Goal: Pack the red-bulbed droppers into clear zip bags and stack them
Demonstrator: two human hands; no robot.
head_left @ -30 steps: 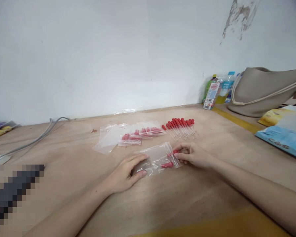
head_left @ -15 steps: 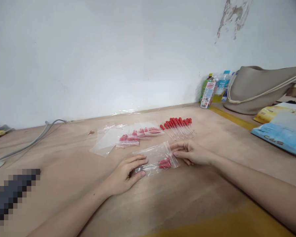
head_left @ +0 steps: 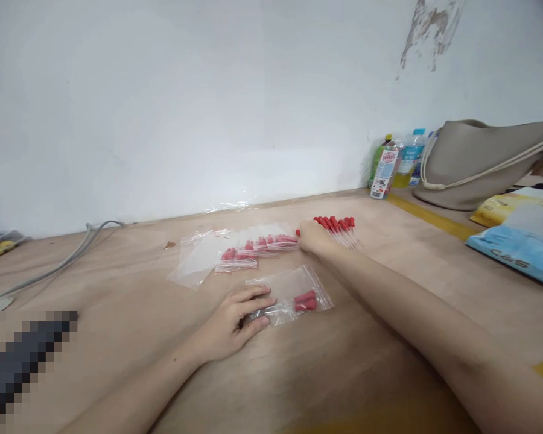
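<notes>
A clear zip bag [head_left: 289, 278] lies flat on the table with red-bulbed droppers [head_left: 306, 301] inside. My left hand [head_left: 238, 316] rests on the bag's left end, fingers stretched and slightly spread, thumb apart. Farther back, my right hand [head_left: 315, 237] is at the left end of a row of loose droppers [head_left: 339, 226] with red bulbs and clear stems. Its fingertips are hidden behind the hand, so whether it grips one does not show. Left of it lie several overlapping filled zip bags [head_left: 238, 263] with red bulbs showing.
Flat, bare-looking bags [head_left: 194, 259] lie left of the filled ones. A grey cable [head_left: 75, 247] runs along the left. Drink bottles [head_left: 384, 169], a grey bag [head_left: 470, 163] and blue and yellow packs [head_left: 516, 253] stand or lie at the right. A white wall [head_left: 208, 108] closes the back.
My right hand has left the open-end side of the near zip bag and moved back to the loose droppers. My left hand stays on the bag.
</notes>
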